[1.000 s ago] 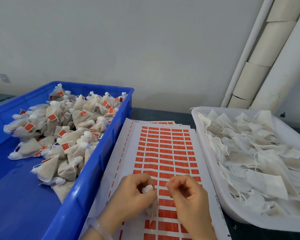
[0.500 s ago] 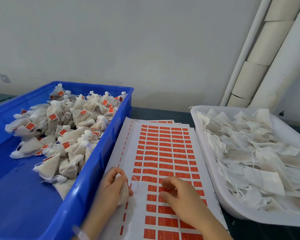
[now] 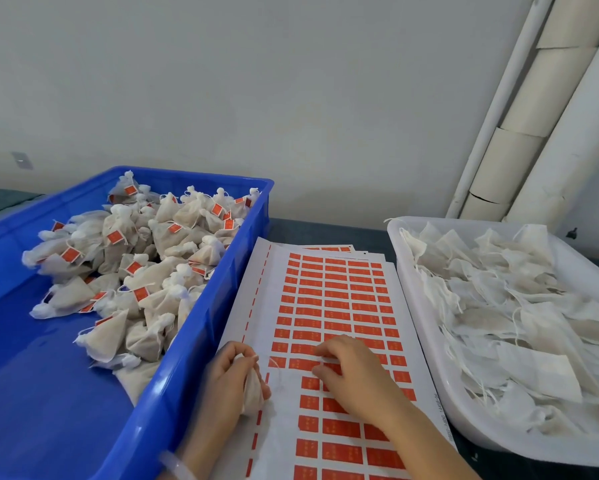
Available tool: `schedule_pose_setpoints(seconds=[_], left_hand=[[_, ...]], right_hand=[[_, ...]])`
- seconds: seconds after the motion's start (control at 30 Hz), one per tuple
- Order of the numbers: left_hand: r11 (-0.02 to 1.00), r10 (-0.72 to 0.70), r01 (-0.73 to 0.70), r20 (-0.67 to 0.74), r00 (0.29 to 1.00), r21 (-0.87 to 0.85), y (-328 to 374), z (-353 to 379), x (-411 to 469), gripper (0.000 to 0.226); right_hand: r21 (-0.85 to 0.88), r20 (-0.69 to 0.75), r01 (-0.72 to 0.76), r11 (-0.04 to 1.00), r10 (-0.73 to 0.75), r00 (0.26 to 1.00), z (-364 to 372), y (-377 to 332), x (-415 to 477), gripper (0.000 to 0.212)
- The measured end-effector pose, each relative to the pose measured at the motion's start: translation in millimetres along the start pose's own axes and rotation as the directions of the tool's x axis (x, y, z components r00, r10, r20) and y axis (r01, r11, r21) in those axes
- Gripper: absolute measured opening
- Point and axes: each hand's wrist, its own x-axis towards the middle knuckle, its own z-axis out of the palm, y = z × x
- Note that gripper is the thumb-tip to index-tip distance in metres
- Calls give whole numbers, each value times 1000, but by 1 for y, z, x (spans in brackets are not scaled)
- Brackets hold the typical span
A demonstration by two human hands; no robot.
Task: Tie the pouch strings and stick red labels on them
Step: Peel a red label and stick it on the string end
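One pouch (image 3: 253, 393) in L hand (image 3: 227, 377) — R hand (image 3: 355, 374) on label sheet (image 3: 329, 299).

Pouch (image 3: 253, 389) largely enclosed by left hand (image 3: 227, 382). Right hand (image 3: 355, 374) covers part of label sheet (image 3: 325, 306); whether it pinches a label is indeterminable. Label print illegible. Blue crate (image 3: 194, 348) cropped lower left, white tray (image 3: 424, 323) at right.

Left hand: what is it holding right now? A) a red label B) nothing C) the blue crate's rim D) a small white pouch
D: the left hand grips a small white pouch over the label sheet, next to the blue crate. The right hand has its fingertips down on the sheet's red labels.
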Motion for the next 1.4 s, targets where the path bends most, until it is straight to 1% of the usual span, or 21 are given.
schedule_pose_setpoints(seconds=[0.07,0.17,0.23,0.27,0.33,0.43,0.53,0.63,0.7,0.73,0.83,0.93,1.03,1.1,1.13,1.17,1.23,1.27,1.33,1.37,1.4], left_hand=[[999,-23,22,-27,999,-23,1,1,2,15],[990,-126,119,-87,988,-81,2,1,9,10],[977,-185,177,-57,981,-120,3,1,12,13],[976,-185,178,-45,982,-128,3,1,13,14],[985,-142,134,-67,988,-111,1,2,14,15],[991,-103,96,-72,992,-89,1,3,12,13],[991,-78,73,-43,996,-112,1,0,13,11],[990,-20,14,-46,999,-138,0,-3,11,17],[988,22,-29,-48,999,-153,2,-4,9,19],[988,15,-23,-53,999,-156,3,-4,10,18],[984,-72,59,-74,995,-166,5,-2,14,12],[992,-63,52,-88,994,-116,5,2,16,12],[1000,-12,10,-122,992,-12,4,7,17,14],[984,82,-62,-112,990,167,1,11,19,10],[954,123,-96,-77,989,285,0,14,20,4],[911,146,-123,-28,989,394,0,16,19,6],[803,162,-174,71,984,570,-4,18,22,36],[751,162,-192,106,981,632,-3,19,26,45],[642,129,-210,166,978,738,2,21,30,43],[605,101,-201,176,979,770,4,22,32,40],[590,78,-196,186,979,783,5,22,33,38]], right_hand=[[-17,8,29,999,-28,1000,3,-2,8,35],[-33,6,63,997,-63,998,7,-4,20,31],[-24,10,95,995,-94,995,10,-6,27,29],[-18,21,111,994,-111,994,12,-9,30,28],[-36,61,142,989,-140,988,16,-15,36,29],[-117,138,181,976,-165,977,23,-21,42,38],[-160,182,205,966,-175,968,29,-20,43,55],[-185,239,210,960,-164,957,30,-15,42,81],[-210,251,205,956,-150,956,29,-14,41,92],[-216,243,204,955,-149,958,28,-14,40,93],[-209,205,195,958,-152,967,26,-17,37,89],[-177,180,175,969,-143,973,24,-19,34,83],[-103,143,134,986,-119,983,24,-20,32,78],[-44,122,112,993,-106,987,25,-20,32,75],[-20,107,112,993,-109,988,26,-20,32,73],[0,87,118,993,-117,989,27,-20,31,69],[24,52,127,992,-128,990,28,-18,30,64],[31,50,127,991,-129,990,28,-17,29,63],[41,74,129,991,-132,988,27,-14,28,65],[52,95,128,990,-133,987,26,-12,28,66],[69,118,120,990,-127,985,24,-9,28,68]])
